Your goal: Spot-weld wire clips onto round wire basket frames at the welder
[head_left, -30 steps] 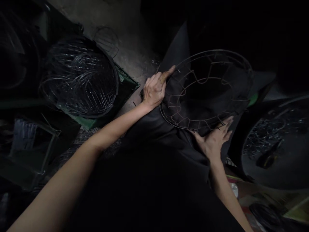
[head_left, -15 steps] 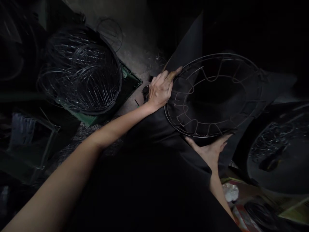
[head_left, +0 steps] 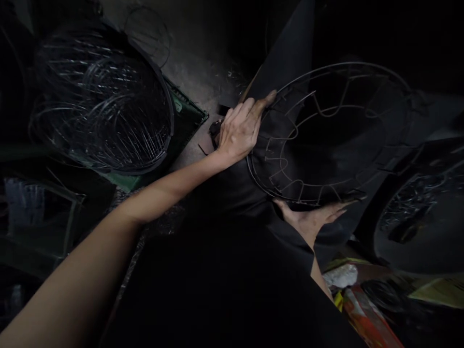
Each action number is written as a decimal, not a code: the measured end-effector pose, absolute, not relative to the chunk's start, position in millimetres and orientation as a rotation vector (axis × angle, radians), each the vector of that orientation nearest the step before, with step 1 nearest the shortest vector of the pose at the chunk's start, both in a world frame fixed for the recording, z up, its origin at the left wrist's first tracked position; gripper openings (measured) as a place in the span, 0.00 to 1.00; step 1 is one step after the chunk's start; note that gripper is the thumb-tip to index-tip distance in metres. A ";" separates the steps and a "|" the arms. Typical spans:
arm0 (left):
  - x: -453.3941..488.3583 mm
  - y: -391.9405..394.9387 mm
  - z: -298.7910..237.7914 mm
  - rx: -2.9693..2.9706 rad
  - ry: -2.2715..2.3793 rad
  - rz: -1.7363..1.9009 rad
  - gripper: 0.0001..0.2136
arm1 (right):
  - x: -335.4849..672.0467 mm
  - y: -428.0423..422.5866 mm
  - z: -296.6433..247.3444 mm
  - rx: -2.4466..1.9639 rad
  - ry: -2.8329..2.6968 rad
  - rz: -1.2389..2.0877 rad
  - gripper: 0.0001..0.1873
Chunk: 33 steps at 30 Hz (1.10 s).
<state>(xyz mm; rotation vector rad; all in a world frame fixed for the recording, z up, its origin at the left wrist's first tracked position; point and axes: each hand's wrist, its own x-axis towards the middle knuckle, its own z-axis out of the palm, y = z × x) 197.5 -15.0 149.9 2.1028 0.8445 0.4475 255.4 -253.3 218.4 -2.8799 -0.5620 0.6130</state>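
Note:
A round wire frame [head_left: 326,114] hangs tilted in front of my dark clothing, an outer ring and a smaller inner ring joined by wavy wire. My left hand [head_left: 239,129] is closed on the left side of the outer ring, its fingertips partly hidden. At the near edge my right hand [head_left: 308,223] holds the frame from below, thumb to the left and fingers stretched along the rim to the right. Dark sheet-like material shows through and behind the rings.
To the left, a large round container [head_left: 170,111] of many thin wire pieces rests on a green crate [head_left: 184,104]. A dark basin [head_left: 380,241] with tangled wire and a dark tool stands right. Red packaging [head_left: 366,314] lies at lower right; a wire ring [head_left: 168,41] is on the floor.
The frame has shifted slightly right and up relative to my left hand and looks a bit larger. Both hands keep hold of it. The surroundings at left have slid left in view.

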 end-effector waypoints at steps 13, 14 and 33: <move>196.1 -5.3 147.0 2.174 0.734 0.384 0.22 | 258.2 -231.1 210.7 -2.961 -0.495 0.752 0.76; 195.6 -6.7 149.4 2.166 0.746 0.386 0.22 | 257.9 -231.8 211.4 -2.953 -0.466 0.778 0.77; 207.4 -50.0 235.7 0.885 0.946 0.716 0.10 | 253.5 -241.5 235.6 -2.386 -0.352 0.485 0.74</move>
